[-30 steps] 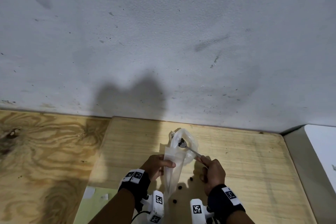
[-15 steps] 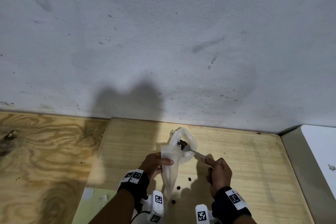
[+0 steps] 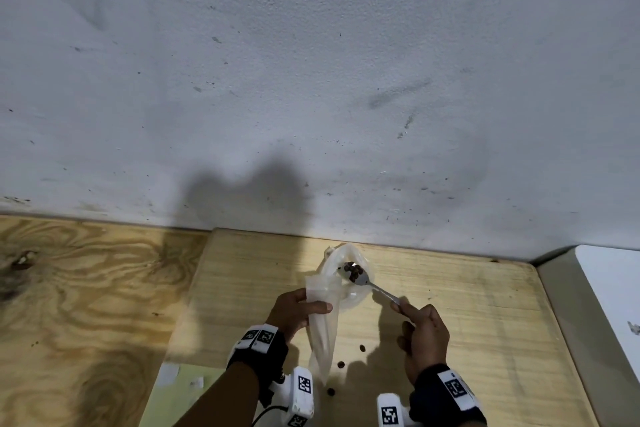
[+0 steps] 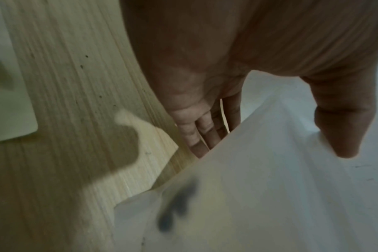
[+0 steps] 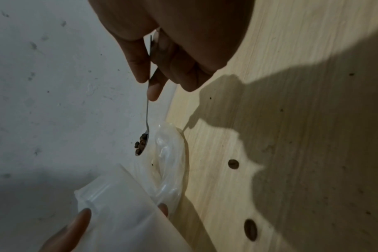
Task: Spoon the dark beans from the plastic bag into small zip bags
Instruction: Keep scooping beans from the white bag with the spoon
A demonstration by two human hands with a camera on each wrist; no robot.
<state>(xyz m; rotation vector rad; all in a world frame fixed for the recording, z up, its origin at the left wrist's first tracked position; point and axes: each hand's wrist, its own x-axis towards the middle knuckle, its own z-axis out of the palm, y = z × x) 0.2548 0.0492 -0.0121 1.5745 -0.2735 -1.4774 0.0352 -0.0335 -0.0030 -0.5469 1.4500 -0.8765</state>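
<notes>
We see a pale wooden bench [image 3: 467, 305]. Three loose beans [image 3: 341, 364] and a clear plastic bag [image 3: 353, 291] lie on it.

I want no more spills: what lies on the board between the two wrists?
In the head view, loose beans lie on the bare board there, beside the hanging tail of the small bag held by the left hand.

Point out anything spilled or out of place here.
Three loose beans lie spilled on the wooden board, between the two wrists below the small bag. The spoon carries its load over the plastic bag.
</notes>
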